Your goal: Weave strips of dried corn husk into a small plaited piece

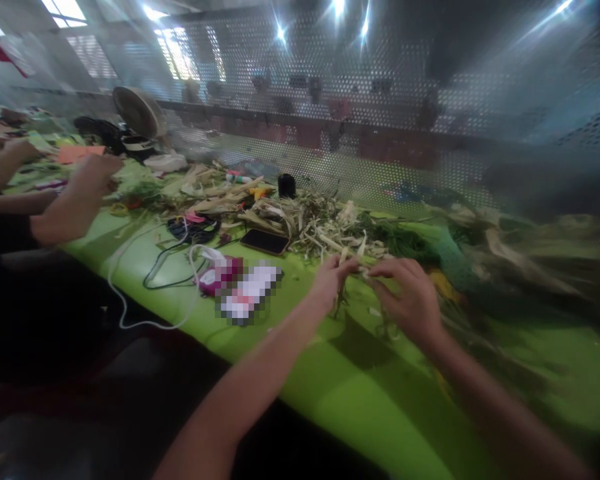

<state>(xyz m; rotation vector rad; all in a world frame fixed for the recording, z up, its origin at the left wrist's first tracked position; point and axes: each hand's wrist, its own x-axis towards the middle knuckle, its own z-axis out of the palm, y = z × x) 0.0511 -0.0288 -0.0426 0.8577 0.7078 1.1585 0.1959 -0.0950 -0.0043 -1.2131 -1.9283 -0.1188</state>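
Observation:
My left hand (331, 281) and my right hand (411, 298) meet over a lime-green table (360, 407). Both pinch a thin bundle of pale dried leaf strips (361, 268) held between the fingertips, with green strands hanging down below it. A large heap of dried leaves and green stalks (325, 230) lies just beyond the hands. The picture is blurred by motion, mostly on the right.
A dark phone (265, 241) lies left of the heap, with black and white cables (170, 267) and a pink-and-white packet (220, 275) nearby. A black cup (287, 185) stands behind. Another person's arms (75, 200) rest at the left. A perforated metal screen (380, 133) backs the table.

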